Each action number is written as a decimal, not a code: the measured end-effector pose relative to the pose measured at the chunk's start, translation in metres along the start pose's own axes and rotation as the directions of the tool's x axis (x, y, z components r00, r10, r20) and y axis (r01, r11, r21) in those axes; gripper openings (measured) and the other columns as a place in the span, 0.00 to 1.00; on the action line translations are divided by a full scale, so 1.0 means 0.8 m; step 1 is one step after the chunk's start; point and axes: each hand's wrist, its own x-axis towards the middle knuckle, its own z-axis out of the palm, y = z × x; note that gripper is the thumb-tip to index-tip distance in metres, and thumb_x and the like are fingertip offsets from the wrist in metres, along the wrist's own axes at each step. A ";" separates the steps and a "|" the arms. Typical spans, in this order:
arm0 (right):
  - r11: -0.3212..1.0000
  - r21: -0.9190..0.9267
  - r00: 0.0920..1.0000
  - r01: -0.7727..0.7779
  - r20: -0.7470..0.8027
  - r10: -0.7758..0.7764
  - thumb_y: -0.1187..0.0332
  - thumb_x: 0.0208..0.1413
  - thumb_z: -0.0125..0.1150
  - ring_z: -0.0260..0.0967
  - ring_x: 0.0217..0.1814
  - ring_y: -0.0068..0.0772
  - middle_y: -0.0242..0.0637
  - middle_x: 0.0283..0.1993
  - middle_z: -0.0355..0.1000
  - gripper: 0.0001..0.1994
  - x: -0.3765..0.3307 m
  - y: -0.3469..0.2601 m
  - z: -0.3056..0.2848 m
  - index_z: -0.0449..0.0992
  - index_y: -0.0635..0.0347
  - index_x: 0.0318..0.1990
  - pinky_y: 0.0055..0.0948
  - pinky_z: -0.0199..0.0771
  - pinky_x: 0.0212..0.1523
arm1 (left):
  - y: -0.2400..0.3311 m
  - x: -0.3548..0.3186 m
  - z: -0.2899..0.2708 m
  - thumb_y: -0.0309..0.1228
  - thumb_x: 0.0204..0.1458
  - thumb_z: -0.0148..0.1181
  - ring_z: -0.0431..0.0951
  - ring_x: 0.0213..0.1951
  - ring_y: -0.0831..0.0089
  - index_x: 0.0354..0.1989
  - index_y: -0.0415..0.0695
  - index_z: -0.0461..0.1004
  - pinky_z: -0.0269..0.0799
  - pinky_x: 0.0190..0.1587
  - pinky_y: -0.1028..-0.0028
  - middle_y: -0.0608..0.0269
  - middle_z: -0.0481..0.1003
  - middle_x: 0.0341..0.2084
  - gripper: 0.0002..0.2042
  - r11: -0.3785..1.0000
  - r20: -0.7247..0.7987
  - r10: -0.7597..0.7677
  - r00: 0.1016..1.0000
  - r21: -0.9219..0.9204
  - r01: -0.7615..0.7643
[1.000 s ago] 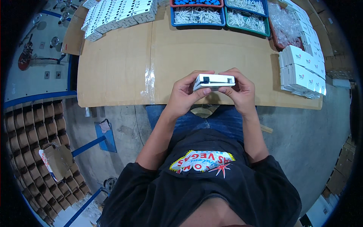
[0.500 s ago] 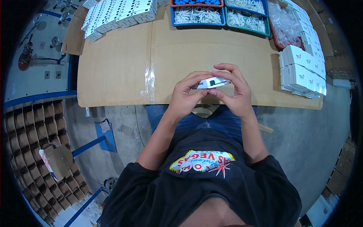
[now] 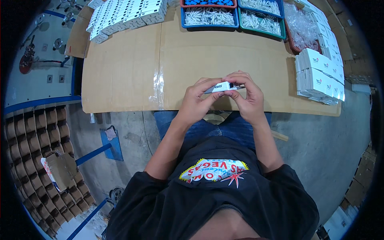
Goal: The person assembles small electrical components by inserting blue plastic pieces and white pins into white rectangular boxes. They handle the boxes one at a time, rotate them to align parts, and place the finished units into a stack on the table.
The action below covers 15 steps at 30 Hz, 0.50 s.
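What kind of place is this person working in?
Probably a small packing workshop. Stacks of white boxes sit on a cardboard-covered table, trays of small white parts stand at the back, and both hands hold one small box.

I have one view only, from a fisheye camera on the person's head, looking steeply down over the chest and lap. It sits close above both forearms, which enter from the lower edge and meet at mid-frame, where the left hand (image 3: 196, 100) and right hand (image 3: 248, 98) close around a small white box (image 3: 221, 86). Beyond them the table (image 3: 120, 80) fills the far half, its straight edges bowing toward the rim. The floor (image 3: 320, 144) shows near right and left. A black ring cuts off the corners. No second view overlaps it.
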 end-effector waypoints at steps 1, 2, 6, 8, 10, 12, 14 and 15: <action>0.999 0.031 1.000 -0.016 0.001 0.016 0.72 0.54 0.71 0.75 0.56 0.41 0.36 0.49 0.81 0.11 0.000 -0.001 0.001 0.80 0.59 0.45 0.47 0.61 0.68 | 0.002 -0.001 0.000 0.24 0.58 0.66 0.80 0.51 0.66 0.57 0.38 0.79 0.74 0.55 0.69 0.55 0.81 0.47 0.18 1.000 0.001 -0.016 1.000 -0.018 0.016; 1.000 -0.019 1.000 0.009 0.017 -0.008 0.71 0.55 0.71 0.75 0.57 0.40 0.35 0.50 0.81 0.11 0.002 -0.002 0.000 0.80 0.58 0.46 0.48 0.59 0.69 | 0.004 -0.002 0.000 0.24 0.58 0.66 0.80 0.50 0.66 0.57 0.38 0.79 0.74 0.55 0.69 0.55 0.81 0.47 0.18 0.999 0.002 -0.031 1.000 -0.036 0.031; 0.977 -0.186 0.991 0.105 0.101 -0.087 0.67 0.54 0.72 0.75 0.59 0.39 0.35 0.52 0.81 0.14 0.008 -0.002 -0.012 0.81 0.57 0.47 0.52 0.55 0.72 | 0.000 -0.005 0.001 0.24 0.58 0.66 0.80 0.50 0.66 0.56 0.38 0.79 0.73 0.55 0.69 0.55 0.81 0.47 0.17 0.999 -0.007 -0.017 1.000 -0.048 0.017; 0.969 -0.217 0.988 0.121 0.121 -0.097 0.66 0.54 0.72 0.75 0.60 0.39 0.34 0.52 0.82 0.14 0.008 0.001 -0.014 0.81 0.55 0.47 0.53 0.53 0.73 | -0.001 -0.005 0.000 0.25 0.58 0.66 0.80 0.50 0.67 0.56 0.38 0.79 0.73 0.55 0.69 0.54 0.81 0.48 0.16 1.000 0.010 -0.010 1.000 -0.003 0.010; 0.970 -0.218 0.991 0.106 0.109 -0.084 0.65 0.55 0.72 0.76 0.60 0.35 0.30 0.51 0.82 0.12 0.004 0.006 -0.013 0.82 0.52 0.46 0.53 0.51 0.74 | -0.001 -0.003 0.000 0.25 0.58 0.66 0.80 0.51 0.67 0.55 0.38 0.79 0.73 0.56 0.69 0.54 0.81 0.48 0.16 1.000 0.013 -0.004 1.000 0.019 0.003; 0.973 -0.215 0.994 0.087 0.083 -0.071 0.64 0.55 0.71 0.75 0.60 0.36 0.30 0.50 0.82 0.12 0.003 0.009 -0.009 0.82 0.52 0.46 0.54 0.49 0.74 | -0.001 -0.002 0.001 0.26 0.59 0.66 0.80 0.51 0.67 0.55 0.38 0.79 0.73 0.56 0.69 0.54 0.81 0.48 0.16 1.000 -0.001 0.002 1.000 0.019 -0.002; 0.971 -0.222 0.994 0.090 0.083 -0.074 0.65 0.55 0.72 0.76 0.60 0.35 0.30 0.49 0.82 0.12 0.004 0.012 -0.008 0.82 0.53 0.46 0.53 0.52 0.73 | -0.006 -0.003 -0.001 0.26 0.59 0.66 0.80 0.51 0.68 0.56 0.38 0.78 0.72 0.56 0.70 0.55 0.81 0.47 0.16 1.000 0.004 -0.026 1.000 -0.004 0.026; 0.967 -0.232 0.992 0.101 0.094 -0.081 0.66 0.54 0.73 0.76 0.60 0.34 0.30 0.49 0.82 0.13 0.005 0.014 -0.009 0.82 0.54 0.47 0.51 0.55 0.72 | -0.009 -0.004 -0.001 0.26 0.60 0.66 0.79 0.51 0.69 0.56 0.37 0.78 0.72 0.56 0.71 0.56 0.81 0.47 0.16 0.999 0.007 -0.040 0.999 -0.016 0.040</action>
